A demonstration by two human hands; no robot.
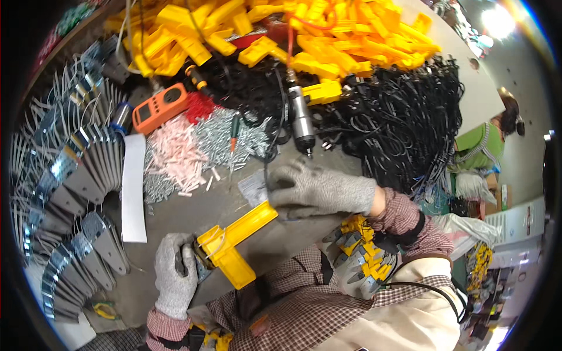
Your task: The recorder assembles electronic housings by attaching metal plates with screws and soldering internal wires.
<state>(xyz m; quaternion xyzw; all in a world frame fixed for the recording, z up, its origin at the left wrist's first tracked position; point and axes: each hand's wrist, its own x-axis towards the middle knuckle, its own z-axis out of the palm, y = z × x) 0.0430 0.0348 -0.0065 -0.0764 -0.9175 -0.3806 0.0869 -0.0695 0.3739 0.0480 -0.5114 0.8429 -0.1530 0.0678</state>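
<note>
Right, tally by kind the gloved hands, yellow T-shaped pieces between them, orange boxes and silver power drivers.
Left hand and right hand, gloved: 2
Yellow T-shaped piece: 1
Orange box: 1
Silver power driver: 1
Total: 5

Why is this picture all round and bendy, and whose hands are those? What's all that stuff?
There's no robot here, just a person wearing a camera on their head. It looks down through a very wide lens, which makes straight edges bend.

Those are the person's own hands in grey gloves. The left hand seems to hold one end of a yellow T-shaped piece. The right hand is by the other end, too blurry to tell if it's gripping.

On the grey table are yellow parts, black cables, silvery screws, small pink pieces, a silver tool and rows of grey metal parts.
</note>
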